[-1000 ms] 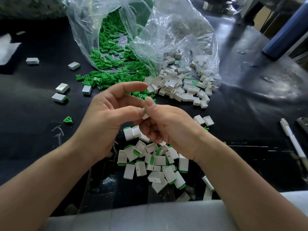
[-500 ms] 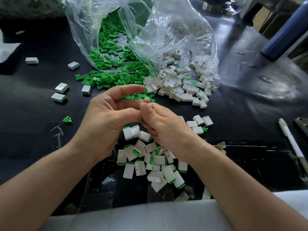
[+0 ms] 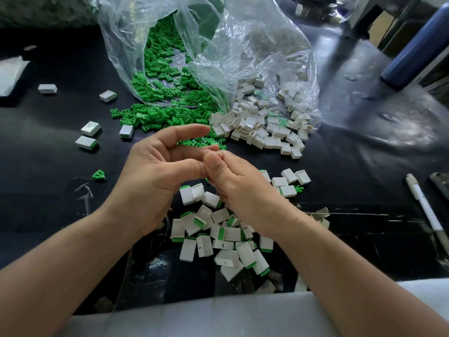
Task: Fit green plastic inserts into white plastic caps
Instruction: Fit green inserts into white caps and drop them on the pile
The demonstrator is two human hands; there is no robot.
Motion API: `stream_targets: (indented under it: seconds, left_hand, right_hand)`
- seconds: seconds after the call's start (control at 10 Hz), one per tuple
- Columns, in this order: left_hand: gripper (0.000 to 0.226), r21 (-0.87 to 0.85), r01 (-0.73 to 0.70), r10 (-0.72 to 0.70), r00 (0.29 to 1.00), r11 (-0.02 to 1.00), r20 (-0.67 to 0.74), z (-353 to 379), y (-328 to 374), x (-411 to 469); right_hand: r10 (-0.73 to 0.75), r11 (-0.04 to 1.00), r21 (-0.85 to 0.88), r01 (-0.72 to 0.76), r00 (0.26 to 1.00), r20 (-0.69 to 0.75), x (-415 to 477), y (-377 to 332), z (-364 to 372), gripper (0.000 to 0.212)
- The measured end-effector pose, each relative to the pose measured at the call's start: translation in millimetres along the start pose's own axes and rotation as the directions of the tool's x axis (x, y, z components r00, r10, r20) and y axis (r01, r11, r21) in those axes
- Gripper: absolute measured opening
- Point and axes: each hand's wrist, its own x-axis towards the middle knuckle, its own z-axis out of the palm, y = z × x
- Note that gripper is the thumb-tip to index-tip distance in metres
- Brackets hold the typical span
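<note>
R hand (image 3: 239, 183) shifted onto L hand (image 3: 155, 176); grip contents hidden.

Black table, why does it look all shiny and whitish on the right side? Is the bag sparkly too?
Head view: light bounces off the glossy black table at right, washing it pale grey. In the same view the clear plastic bag shows bright highlights along its creases. The white caps spilling from it look sharp, not blurred.

Where things lie
My left hand (image 3: 155, 176) and right hand (image 3: 239, 188) meet over a heap of filled caps (image 3: 218, 239); behind them the bag (image 3: 245, 47) spills inserts (image 3: 165, 115) on the left, empty caps (image 3: 262, 135) on the right.
</note>
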Motion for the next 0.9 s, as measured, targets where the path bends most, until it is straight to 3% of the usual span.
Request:
stream_targets:
  seconds: [0.2, 0.7, 0.8, 0.9]
  left_hand:
    - [0.044, -0.010, 0.001, -0.001, 1.000, 1.000, 0.003, -0.2, 1.0, -0.8]
    - [0.042, -0.025, 0.002, -0.001, 1.000, 1.000, 0.018, -1.5, 1.7, -1.8]
    - [0.042, -0.023, 0.001, -0.001, 1.000, 1.000, 0.020, -1.7, 1.4, -1.9]
    - [0.042, -0.026, 0.013, -0.012, 1.000, 1.000, 0.016, -2.3, 1.3, -2.2]
  right_hand:
    - [0.009, 0.999, -0.044, -0.010, 1.000, -0.012, -1.1, -2.8, 0.3, 0.040]
    - [-0.014, 0.998, -0.055, 0.014, 1.000, -0.003, -2.1, -3.2, -0.4, 0.022]
    - [-0.016, 0.999, -0.031, 0.015, 1.000, -0.010, -1.2, -1.7, 0.2, 0.023]
    - [0.008, 1.000, 0.012, -0.008, 1.000, -0.006, -0.1, 0.1, 0.0, 0.038]
